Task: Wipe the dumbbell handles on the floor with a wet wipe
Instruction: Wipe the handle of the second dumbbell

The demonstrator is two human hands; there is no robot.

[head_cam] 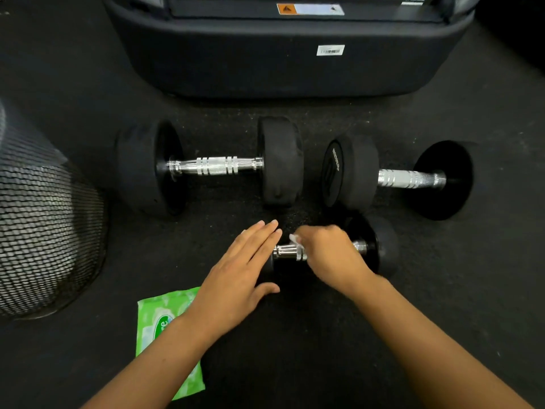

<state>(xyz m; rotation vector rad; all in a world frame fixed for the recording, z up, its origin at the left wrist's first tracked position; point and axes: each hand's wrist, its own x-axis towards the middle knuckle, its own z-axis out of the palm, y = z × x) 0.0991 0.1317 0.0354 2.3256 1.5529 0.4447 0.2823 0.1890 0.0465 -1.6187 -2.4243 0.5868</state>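
The right hand (330,255) grips a wet wipe (295,241) around the handle (287,251) of the nearest of 3 dumbbells (372,246) on the floor (442,290). The left hand (241,276), fingers straight, steadies its left weight. Best to twist the wipe fully around, sliding end to end.

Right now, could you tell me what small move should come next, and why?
Probably slide the white wet wipe leftward along the small dumbbell's chrome handle: the right hand pinches it mid-handle, bare chrome shows beside it, and the flat left hand steadies the left weight.
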